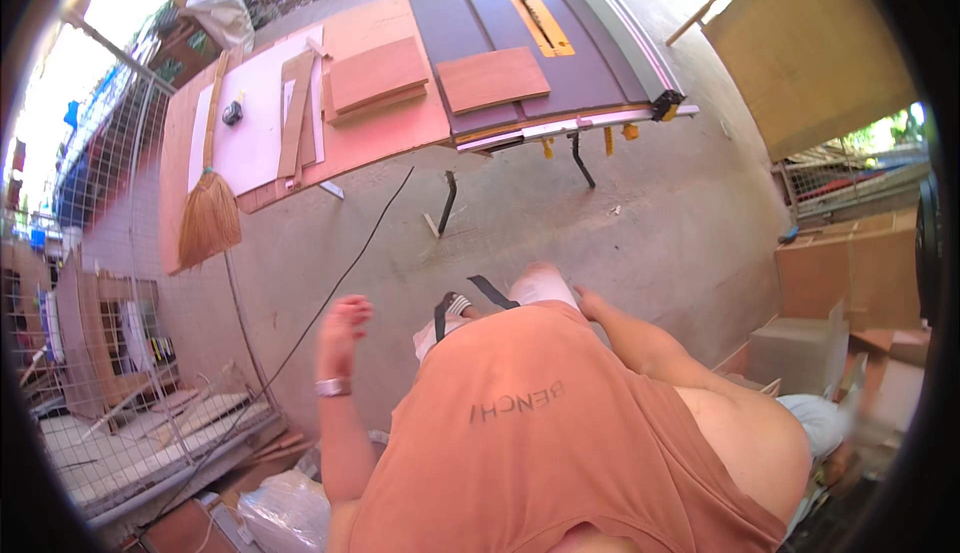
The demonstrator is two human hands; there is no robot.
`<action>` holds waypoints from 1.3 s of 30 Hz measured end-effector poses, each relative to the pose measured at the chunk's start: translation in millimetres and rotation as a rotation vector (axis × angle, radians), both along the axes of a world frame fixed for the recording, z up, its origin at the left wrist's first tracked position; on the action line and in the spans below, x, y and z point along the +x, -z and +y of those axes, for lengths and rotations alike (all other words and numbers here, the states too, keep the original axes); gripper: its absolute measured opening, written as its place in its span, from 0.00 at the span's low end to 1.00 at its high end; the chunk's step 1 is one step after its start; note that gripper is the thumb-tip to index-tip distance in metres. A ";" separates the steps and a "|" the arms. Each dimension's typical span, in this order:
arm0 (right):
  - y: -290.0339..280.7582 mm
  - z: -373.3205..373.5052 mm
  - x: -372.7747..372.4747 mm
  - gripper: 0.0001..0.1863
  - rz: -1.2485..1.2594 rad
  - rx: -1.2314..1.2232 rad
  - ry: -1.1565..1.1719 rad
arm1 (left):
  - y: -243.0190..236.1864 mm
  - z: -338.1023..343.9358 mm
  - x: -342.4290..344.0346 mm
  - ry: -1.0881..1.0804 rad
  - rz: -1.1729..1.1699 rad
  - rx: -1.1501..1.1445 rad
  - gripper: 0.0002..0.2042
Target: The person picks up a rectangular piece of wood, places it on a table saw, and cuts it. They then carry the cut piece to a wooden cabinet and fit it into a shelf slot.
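My left hand [345,328] is raised over the concrete floor, a metal watch band [333,387] on its wrist. Its fingers are loosely bent and apart, slightly blurred, and nothing shows in them. Beside my thigh hangs my right hand [588,303]; its fingers are mostly hidden. Ahead stands a table saw [590,53] with a yellow insert and a long fence. One reddish-brown board [493,78] lies on its dark top. Stacked boards [375,78] rest on the worktable [420,128] joined to its left. Neither hand touches these.
Narrow wood strips [293,123], a tape measure [233,113] and a straw broom [210,218] lie on the table's left part. A black cable [350,265] crosses the floor. Wire mesh [120,283] stands left; cardboard boxes [850,268] and a large plywood sheet [810,53] are right.
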State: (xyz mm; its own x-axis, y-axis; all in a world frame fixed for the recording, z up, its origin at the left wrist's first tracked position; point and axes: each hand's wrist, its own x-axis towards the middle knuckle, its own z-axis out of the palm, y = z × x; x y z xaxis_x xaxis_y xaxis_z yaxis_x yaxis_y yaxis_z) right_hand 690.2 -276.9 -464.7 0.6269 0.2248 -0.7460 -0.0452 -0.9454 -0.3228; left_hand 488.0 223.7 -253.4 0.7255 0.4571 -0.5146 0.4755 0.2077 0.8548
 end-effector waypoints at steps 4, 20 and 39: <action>-16.0 70.8 96.7 0.45 -0.023 0.004 -0.192 | 104.3 -80.5 6.4 0.451 0.295 -0.075 0.23; -49.6 258.1 260.9 0.27 -0.044 0.213 -0.769 | 204.6 -231.5 6.4 -0.268 0.299 -0.144 0.30; -187.2 329.1 362.3 0.66 -0.586 -0.040 -1.032 | 153.9 -121.5 73.0 -0.364 0.312 -0.036 0.27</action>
